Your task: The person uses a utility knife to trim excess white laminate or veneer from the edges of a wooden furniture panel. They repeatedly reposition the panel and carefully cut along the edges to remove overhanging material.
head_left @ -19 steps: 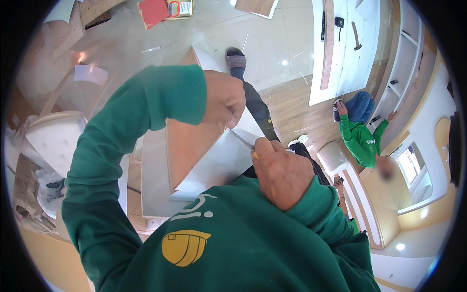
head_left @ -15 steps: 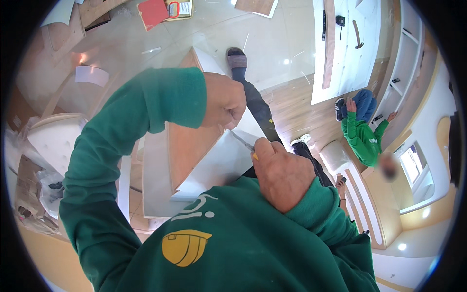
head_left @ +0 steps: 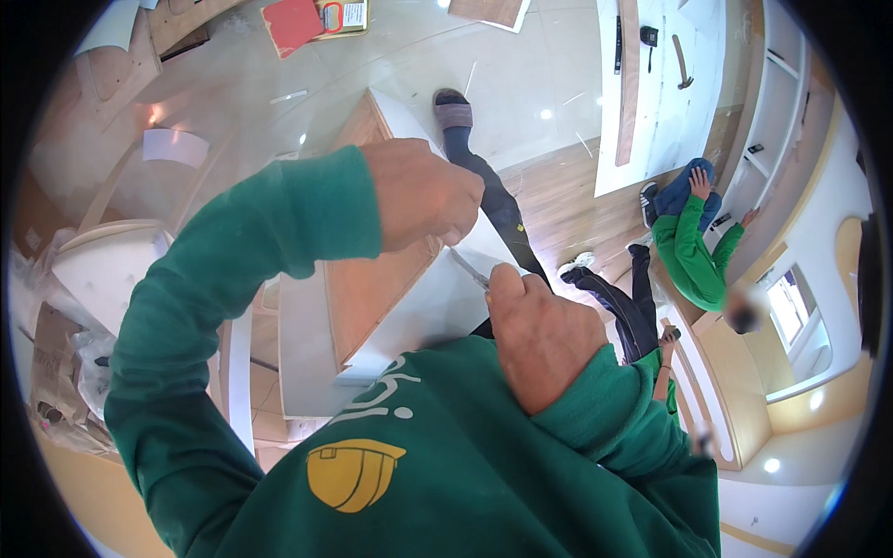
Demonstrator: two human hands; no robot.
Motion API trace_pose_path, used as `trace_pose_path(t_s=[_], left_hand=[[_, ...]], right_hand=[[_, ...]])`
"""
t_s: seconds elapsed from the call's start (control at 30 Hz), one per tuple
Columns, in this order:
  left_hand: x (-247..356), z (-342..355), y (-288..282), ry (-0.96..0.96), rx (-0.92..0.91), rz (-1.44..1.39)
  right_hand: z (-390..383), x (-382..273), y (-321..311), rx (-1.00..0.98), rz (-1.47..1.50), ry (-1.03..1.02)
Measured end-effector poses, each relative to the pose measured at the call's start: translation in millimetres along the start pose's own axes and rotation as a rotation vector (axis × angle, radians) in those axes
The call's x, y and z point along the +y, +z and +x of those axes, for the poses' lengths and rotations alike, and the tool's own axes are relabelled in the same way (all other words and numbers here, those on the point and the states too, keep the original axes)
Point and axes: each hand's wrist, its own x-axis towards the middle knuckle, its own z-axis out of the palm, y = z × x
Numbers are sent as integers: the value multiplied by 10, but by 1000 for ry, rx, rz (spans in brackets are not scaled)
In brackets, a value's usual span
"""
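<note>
My right hand (head_left: 544, 339) is closed round the handle of a utility knife (head_left: 469, 270), and its grey metal blade points up and left. My left hand (head_left: 420, 193) is pinched just beyond the blade tip; whatever its fingers hold is hidden or too small to make out. Beneath both hands stands a white-faced wooden box or cabinet piece (head_left: 433, 307), its inner side a bare brown wood panel (head_left: 367, 302). The knife handle is covered by my right fingers.
At the right, a person in green (head_left: 693, 256) crouches by white shelving; another person's dark-trousered legs (head_left: 619, 302) stretch nearby. A white board (head_left: 684, 121) bears a hammer (head_left: 682, 63), a tape measure (head_left: 648, 36) and a wood strip (head_left: 628, 84). A red item (head_left: 291, 26) lies on the floor.
My left hand has shifted slightly right, and my right hand has barely moved with the knife. The crouching person's hand has risen, and the other person has moved farther into view.
</note>
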Motion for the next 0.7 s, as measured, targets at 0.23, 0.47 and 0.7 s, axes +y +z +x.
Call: trace_pose_path(t_s=[0.23, 0.47, 0.7], left_hand=[[-119, 76, 16, -3, 32, 15], [-337, 12, -161, -196, -24, -401], [-211, -348, 181, -325, 282, -771]], right_hand=[[48, 6, -31, -40, -22, -12], [109, 85, 24, -13, 127, -14], [79, 5, -20, -27, 29, 7]])
